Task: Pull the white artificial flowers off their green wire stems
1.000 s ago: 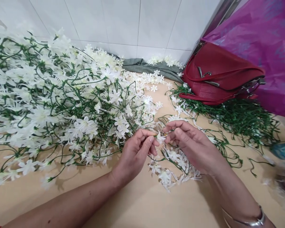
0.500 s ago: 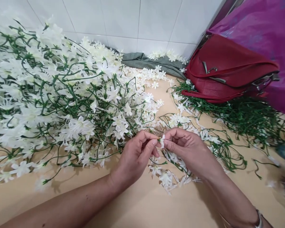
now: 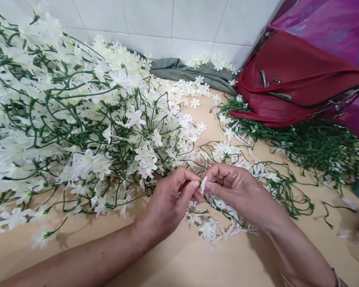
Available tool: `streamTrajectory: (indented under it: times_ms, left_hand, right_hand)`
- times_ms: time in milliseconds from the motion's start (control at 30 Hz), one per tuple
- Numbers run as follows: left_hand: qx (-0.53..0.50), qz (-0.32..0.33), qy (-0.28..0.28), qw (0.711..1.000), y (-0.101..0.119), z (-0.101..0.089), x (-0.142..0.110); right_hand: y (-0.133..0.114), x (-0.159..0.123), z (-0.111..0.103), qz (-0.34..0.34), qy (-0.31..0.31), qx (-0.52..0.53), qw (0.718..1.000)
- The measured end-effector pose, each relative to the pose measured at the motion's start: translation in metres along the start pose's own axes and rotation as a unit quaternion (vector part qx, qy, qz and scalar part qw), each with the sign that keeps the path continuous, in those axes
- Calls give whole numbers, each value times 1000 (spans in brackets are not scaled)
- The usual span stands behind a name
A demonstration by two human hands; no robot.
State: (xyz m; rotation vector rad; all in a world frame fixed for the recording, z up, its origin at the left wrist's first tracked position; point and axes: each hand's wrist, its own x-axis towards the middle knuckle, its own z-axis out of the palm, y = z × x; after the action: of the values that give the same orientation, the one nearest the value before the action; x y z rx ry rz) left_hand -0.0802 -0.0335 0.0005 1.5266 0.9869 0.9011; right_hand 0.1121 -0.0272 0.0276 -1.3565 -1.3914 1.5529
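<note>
A small white artificial flower (image 3: pixel 203 185) is pinched between my two hands over the table. My left hand (image 3: pixel 170 197) is closed, thumb and forefinger on the flower's base. From the other side my right hand (image 3: pixel 239 191) pinches at the flower's front; the exact part in its fingertips is too small to make out. Loose white petals and stamens (image 3: pixel 208 229) lie on the table just below the hands. To the left rises a big heap of white artificial flowers on green stems (image 3: pixel 86 119).
Green plastic stems (image 3: pixel 317 143) are piled at the right, with a red handbag (image 3: pixel 293 75) on them and a purple bag (image 3: pixel 341 28) behind. Small white blossoms (image 3: pixel 182 89) are scattered near a grey-green cloth (image 3: pixel 194 71) along the tiled wall (image 3: pixel 152 24).
The view has shifted slightly. Both hands still pinch the small flower between them, and it has turned a little in the fingers.
</note>
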Motion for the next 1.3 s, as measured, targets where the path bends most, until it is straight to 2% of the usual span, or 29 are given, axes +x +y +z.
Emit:
streamTrajectory:
  times_ms: [167, 333, 533, 667, 800, 867, 967, 1100, 1200, 1300]
  left_hand:
    - [-4, -1, 1, 1000, -3, 2, 1]
    - [-110, 13, 25, 993, -3, 3, 2]
    - [-225, -14, 29, 974, 6, 3, 3]
    - [-245, 3, 31, 969, 7, 1, 2]
    - [-228, 35, 58, 971, 8, -2, 0]
    - [-191, 51, 62, 978, 11, -3, 0]
    - [-127, 75, 74, 986, 15, -4, -2]
    - [-99, 91, 114, 984, 15, -2, -4]
    - [-85, 91, 137, 983, 11, -1, -5]
    - [-87, 83, 145, 982, 8, 0, -4]
  right_hand:
    - [3, 1, 1, -10, 12, 24, 1000]
    - [5, -1, -5, -57, 33, 99, 993]
    - [2, 1, -15, -132, 149, 96, 975]
    - [5, 4, -23, -196, 236, 13, 952]
    - [9, 4, -30, -213, 316, -141, 914]
    - [10, 4, -32, -220, 322, -229, 892]
    - [14, 8, -31, -250, 280, -343, 861]
    - [20, 12, -29, -253, 256, -433, 826]
    - [21, 11, -34, -245, 298, -439, 812]
    - [20, 6, -42, -226, 375, -465, 770]
